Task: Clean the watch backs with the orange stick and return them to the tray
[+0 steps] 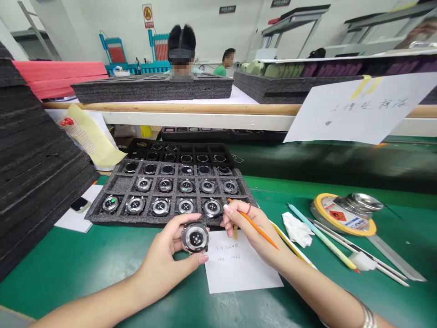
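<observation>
A round, metal-rimmed watch case [195,237], its dark back facing up, sits pinched between the thumb and fingertips of the left hand [167,259] just above the green worktop [85,269]. The right hand [247,228], fingers curled, grips a thin orange stick [257,228] beside it. A white paper slip [239,271] lies beneath. Just beyond, a dark foam tray [118,184] holds rows of similar shiny round cases.

The front foam tray [116,184] carries sixteen watch cases [160,206] in three rows. One more watch case [195,237] is held. Two people sit behind.
</observation>
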Available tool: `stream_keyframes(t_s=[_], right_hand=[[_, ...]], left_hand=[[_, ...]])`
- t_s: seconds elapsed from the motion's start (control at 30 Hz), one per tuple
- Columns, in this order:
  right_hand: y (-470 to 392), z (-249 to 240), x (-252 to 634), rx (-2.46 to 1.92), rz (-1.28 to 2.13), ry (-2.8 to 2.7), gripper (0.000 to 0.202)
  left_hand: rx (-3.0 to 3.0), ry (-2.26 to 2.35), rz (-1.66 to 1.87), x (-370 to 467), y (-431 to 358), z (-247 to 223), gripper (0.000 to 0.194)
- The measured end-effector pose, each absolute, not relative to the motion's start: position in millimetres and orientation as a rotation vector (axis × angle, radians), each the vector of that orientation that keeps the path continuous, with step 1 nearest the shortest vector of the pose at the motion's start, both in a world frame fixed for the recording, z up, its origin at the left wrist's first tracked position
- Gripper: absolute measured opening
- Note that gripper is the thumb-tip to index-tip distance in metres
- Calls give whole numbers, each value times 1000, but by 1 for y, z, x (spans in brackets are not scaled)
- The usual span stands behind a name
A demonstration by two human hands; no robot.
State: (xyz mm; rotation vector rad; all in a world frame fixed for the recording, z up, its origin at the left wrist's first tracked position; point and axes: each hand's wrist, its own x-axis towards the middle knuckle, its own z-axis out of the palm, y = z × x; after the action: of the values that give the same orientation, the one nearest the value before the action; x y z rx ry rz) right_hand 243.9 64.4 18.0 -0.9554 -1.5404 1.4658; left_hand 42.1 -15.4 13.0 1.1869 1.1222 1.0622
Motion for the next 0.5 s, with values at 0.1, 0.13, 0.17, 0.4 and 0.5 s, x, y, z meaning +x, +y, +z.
stream_keyframes(t_s=[0.1, 0.13, 0.17, 0.4, 0.5], right_hand=[[64, 17, 244, -953, 1469, -1532, 47], [64, 17, 245, -953, 1466, -1534, 47], [65, 16, 245, -954, 1463, -1539, 47], [66, 11, 245, -982, 1451, -1549, 51], [65, 11, 245, -1005, 1442, -1549, 52]], left_hand=[[1119, 1099, 1074, 42, -12, 13, 50], [1084, 1094, 1080, 42, -10, 13, 49], [1047, 1100, 1084, 41, -8, 13, 50], [1014, 1311, 1111, 34, 3, 18, 53], [1259, 1444, 1219, 15, 19, 23, 48]])
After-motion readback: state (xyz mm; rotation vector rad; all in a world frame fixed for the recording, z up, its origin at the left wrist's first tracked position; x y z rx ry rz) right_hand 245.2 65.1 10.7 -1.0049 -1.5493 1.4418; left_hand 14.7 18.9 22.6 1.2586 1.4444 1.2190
